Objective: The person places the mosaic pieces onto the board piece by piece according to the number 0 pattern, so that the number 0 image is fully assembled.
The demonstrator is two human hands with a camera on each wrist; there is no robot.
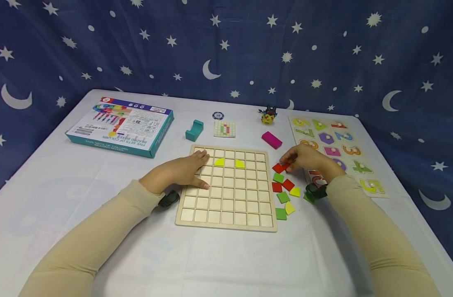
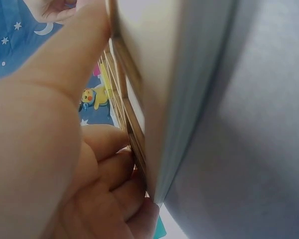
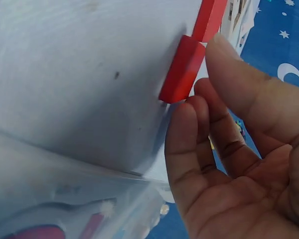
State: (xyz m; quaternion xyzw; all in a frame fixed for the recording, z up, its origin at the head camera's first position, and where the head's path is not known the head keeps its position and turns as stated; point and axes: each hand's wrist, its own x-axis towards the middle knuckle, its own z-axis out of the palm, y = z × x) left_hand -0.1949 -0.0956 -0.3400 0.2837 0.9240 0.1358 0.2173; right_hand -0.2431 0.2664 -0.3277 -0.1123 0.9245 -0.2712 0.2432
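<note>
Fingers (image 3: pixel 182 134) and thumb of your right hand (image 1: pixel 309 159) are curled about a red tile (image 3: pixel 182 72), with only its width between their tips; whether it has left the table (image 1: pixel 226 264) you cannot tell. It sits just off the board's right edge, near its far right corner, beside a second red one. Your left hand (image 1: pixel 187 170) lies spread over the board's (image 1: pixel 226 226) left edge, grasping nothing and apparently steadying it.

You seem to be early in copying the card (image 1: pixel 224 129): just two yellow tiles (image 1: pixel 219 162) are set, both in the second row from the board's far edge. Your next move probably calls for a firm pinch, a lift clear of its neighbour, and a check of the card before choosing a cell.

Your red tile looks plain, even-coloured, square-edged and fairly thick, so it should pinch well by its sides.
</note>
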